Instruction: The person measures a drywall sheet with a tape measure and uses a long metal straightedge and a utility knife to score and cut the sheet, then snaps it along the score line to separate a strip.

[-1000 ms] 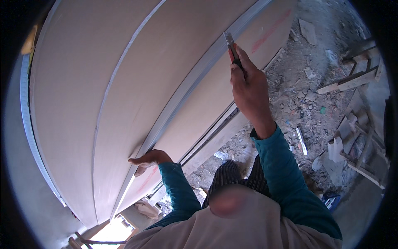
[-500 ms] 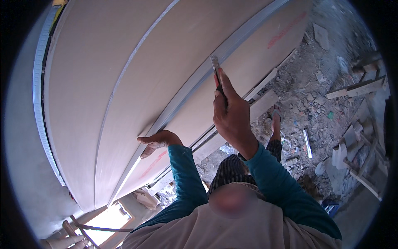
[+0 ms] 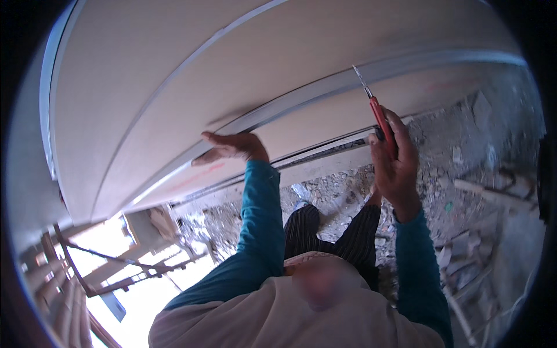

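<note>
A long grey metal straightedge [image 3: 301, 104] lies across a large beige board [image 3: 191, 93] in front of me. My left hand [image 3: 235, 146] is clasped over the straightedge, thumb and fingers spread to its two sides. Farther right, my right hand [image 3: 397, 171] is closed around the red handle of a utility knife [image 3: 380, 119]. Its thin blade points away from me, with the tip at the straightedge's far side. Whether the tip touches the board I cannot tell.
Past the board's near edge, rubble [image 3: 342, 188] covers the ground around my legs. Wooden pieces [image 3: 493, 194] lie at the right. A wooden frame [image 3: 116, 284] stands before a bright opening at lower left. A pale strip [image 3: 49, 104] runs along the board's left edge.
My right hand has moved right with the knife, and more of its red handle shows. My left hand keeps its hold on the straightedge. The whole view has turned.
</note>
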`<state>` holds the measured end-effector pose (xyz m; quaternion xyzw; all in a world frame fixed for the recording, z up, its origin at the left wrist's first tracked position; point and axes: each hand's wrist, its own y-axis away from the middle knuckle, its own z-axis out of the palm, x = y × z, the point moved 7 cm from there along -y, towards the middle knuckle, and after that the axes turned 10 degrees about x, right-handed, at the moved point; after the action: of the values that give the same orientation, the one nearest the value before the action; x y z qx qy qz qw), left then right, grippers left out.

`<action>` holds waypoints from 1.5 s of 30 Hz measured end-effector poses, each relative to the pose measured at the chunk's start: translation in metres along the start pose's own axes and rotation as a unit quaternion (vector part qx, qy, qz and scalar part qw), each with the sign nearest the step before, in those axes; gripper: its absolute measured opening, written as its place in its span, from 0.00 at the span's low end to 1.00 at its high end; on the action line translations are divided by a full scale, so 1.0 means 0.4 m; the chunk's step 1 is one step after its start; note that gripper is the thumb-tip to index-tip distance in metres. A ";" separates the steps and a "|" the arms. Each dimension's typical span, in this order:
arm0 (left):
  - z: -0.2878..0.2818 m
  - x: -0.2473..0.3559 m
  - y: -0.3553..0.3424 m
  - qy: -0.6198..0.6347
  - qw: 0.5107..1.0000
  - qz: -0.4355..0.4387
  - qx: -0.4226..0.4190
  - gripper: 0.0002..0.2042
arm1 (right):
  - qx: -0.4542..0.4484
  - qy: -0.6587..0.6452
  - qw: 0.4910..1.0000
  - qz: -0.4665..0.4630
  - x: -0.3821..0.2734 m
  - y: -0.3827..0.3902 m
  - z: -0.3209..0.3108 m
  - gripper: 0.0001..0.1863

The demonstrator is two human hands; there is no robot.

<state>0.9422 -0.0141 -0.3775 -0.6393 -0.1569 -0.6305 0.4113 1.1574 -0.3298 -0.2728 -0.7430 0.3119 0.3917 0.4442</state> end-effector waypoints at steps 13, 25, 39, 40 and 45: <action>-0.012 0.050 0.019 -0.042 0.998 -0.013 -0.039 0.51 | -0.255 0.254 0.869 -0.339 -0.211 -0.073 0.267 0.32; -0.007 0.040 0.021 -0.049 0.996 0.020 -0.065 0.50 | -0.296 0.322 0.825 -0.358 -0.210 -0.069 0.302 0.31; 0.012 0.098 0.054 0.118 0.987 -0.079 -0.075 0.52 | -0.278 0.391 0.799 -0.364 -0.048 -0.148 0.074 0.33; 0.014 0.091 0.048 0.120 0.987 -0.081 -0.075 0.52 | -0.278 0.402 0.793 -0.362 -0.046 -0.158 0.056 0.33; 0.001 0.058 0.025 0.097 0.993 -0.044 -0.048 0.51 | -0.254 0.427 0.785 -0.371 -0.002 -0.204 -0.046 0.32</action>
<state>0.9534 -0.0274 -0.3592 -0.5866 -0.1142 -0.7136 0.3656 1.2288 -0.3129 -0.2328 -0.9786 0.0595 -0.0957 0.1719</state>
